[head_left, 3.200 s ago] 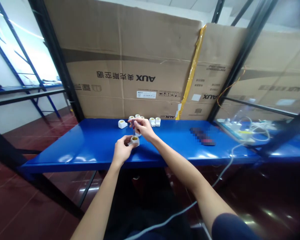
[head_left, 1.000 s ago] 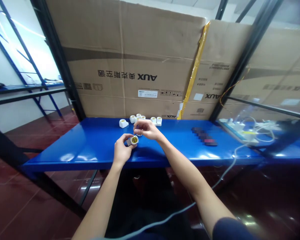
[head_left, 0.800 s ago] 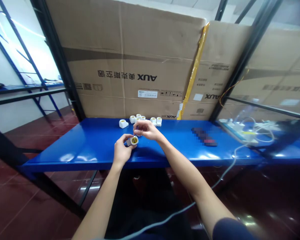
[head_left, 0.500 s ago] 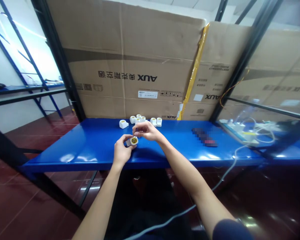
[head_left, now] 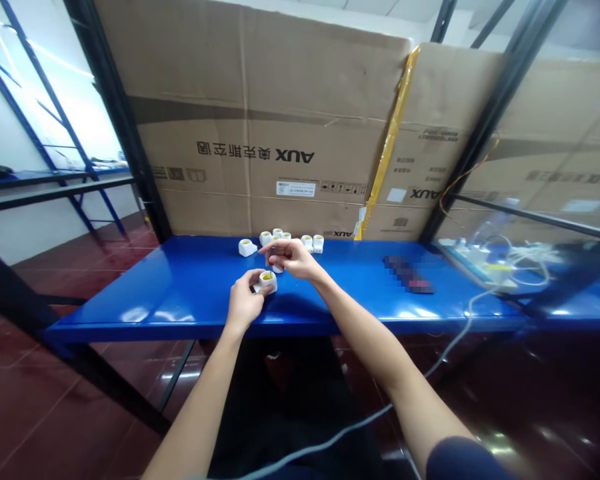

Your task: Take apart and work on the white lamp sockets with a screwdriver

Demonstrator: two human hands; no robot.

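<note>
My left hand (head_left: 247,297) grips a white socket (head_left: 267,283) with a round, yellow-lined mouth. The socket stands mouth up at the desk's front half. Just above it is my right hand (head_left: 293,257), fingers pinched round a small, thin screwdriver (head_left: 271,253) with a dark handle. The screwdriver's narrow shaft points down into the socket's mouth; where its tip ends is hidden. Behind my right fingers another white piece shows in part. Similar white sockets stand farther back, among them one at the left (head_left: 247,248) and a pair at the right (head_left: 313,244).
The blue desk (head_left: 180,287) is backed by large cardboard sheets (head_left: 280,100). A blurred-out dark object (head_left: 409,275) lies to the right. Beyond the black post are a power strip with white cables (head_left: 500,267) and a clear bottle. A grey cable (head_left: 450,350) hangs over the front edge.
The socket in my left hand has tipped from facing me to mouth up. My right hand has risen slightly and turned, bringing the screwdriver upright over the opening.
</note>
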